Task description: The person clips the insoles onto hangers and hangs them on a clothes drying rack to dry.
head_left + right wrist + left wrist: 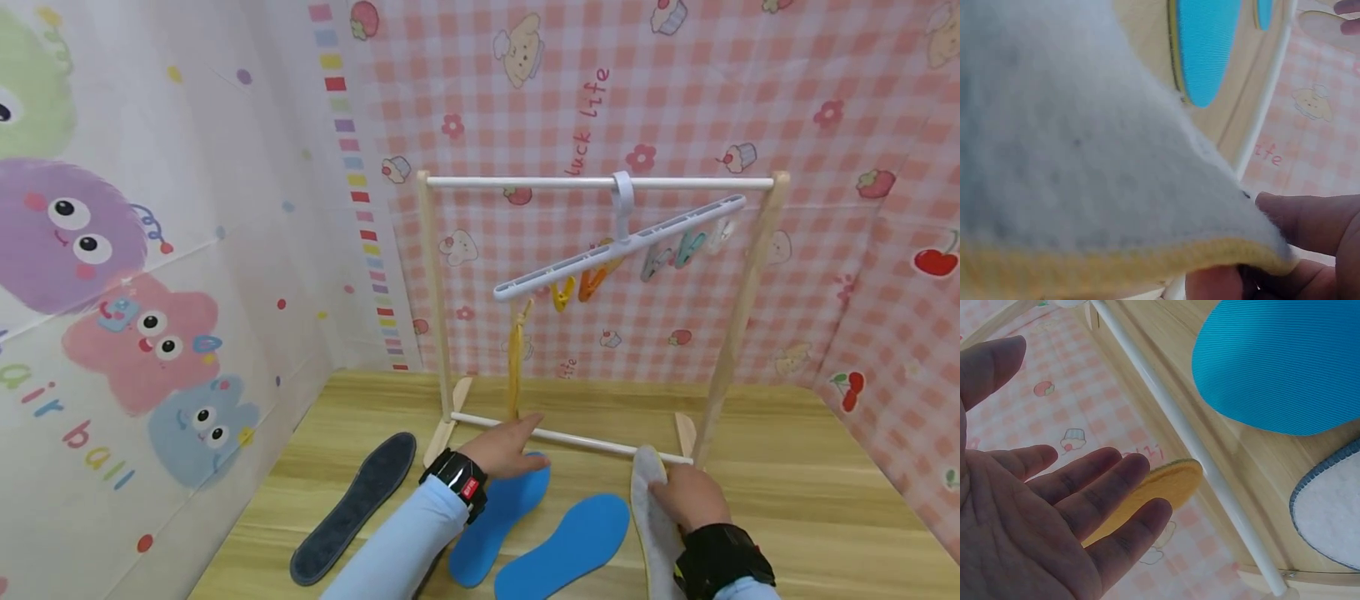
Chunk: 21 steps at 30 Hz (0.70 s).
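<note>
My right hand (693,496) pinches a greyish-white fuzzy insole (1072,144) with a yellow stitched edge, near its far tip, holding it lengthwise over the table. Fingers extended and spread, my left hand (504,446) is near the lower end of a yellow insole (515,367) that hangs from the hanger's left side; whether they touch I cannot tell. The white hanger (570,265) hooks over the rack's top bar and tilts, left end low. Yellow, orange (592,282), grey and teal (690,248) clips hang along it.
Two blue insoles (573,546) lie on the wooden table (810,500) in front of the rack (433,292). A dark grey insole (352,508) lies to the left, and another dark edge shows under my left forearm. Patterned cloths stand behind and beside the table.
</note>
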Motion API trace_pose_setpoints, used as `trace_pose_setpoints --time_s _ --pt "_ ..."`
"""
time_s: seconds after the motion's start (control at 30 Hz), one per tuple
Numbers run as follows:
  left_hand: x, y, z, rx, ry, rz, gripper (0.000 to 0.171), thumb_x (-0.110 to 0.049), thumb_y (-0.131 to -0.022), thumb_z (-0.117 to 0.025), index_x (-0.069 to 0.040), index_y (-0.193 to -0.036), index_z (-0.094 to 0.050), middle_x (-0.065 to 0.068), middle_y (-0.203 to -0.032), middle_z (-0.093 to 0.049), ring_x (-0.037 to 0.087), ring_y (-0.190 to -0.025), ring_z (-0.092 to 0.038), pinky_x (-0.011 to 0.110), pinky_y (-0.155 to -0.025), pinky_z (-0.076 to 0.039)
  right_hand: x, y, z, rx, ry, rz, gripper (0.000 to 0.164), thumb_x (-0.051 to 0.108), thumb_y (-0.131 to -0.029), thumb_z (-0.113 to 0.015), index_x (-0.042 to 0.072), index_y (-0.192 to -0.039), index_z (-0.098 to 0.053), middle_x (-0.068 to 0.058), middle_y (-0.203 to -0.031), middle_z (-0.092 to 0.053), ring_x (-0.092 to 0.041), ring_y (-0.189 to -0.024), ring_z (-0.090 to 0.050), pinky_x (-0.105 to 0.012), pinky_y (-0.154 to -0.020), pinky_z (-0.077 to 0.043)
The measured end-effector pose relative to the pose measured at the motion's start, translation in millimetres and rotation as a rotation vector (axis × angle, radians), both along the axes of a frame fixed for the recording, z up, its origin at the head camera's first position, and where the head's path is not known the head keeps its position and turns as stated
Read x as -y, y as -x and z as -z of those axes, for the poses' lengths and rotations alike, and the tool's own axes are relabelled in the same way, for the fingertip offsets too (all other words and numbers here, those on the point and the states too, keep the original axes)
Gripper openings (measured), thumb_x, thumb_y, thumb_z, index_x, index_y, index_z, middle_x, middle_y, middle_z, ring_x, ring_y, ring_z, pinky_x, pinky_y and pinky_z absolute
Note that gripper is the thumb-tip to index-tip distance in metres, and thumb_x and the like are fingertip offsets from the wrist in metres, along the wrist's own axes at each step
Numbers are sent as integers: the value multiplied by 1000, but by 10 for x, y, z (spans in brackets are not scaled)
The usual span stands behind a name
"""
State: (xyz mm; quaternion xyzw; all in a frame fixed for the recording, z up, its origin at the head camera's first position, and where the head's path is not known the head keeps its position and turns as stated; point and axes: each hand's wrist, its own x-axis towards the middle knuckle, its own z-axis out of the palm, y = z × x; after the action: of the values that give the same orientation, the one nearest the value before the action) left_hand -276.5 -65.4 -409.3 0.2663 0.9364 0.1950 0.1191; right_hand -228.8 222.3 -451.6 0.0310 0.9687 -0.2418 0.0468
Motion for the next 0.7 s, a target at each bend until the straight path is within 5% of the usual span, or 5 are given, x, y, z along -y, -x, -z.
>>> trace_pose_setpoints --time_s 0.7 --pt "-162 67 -121 -30 2 13 69 -42 -99 -58 -10 -155 -32 14 -152 -42 29 -140 -40 41 -111 -33 15 -193 -255 -21 82 20 31 17 -95 -58 5 -67 -59 -5 -60 -52 -19 -50 -52 -32 -49 -42"
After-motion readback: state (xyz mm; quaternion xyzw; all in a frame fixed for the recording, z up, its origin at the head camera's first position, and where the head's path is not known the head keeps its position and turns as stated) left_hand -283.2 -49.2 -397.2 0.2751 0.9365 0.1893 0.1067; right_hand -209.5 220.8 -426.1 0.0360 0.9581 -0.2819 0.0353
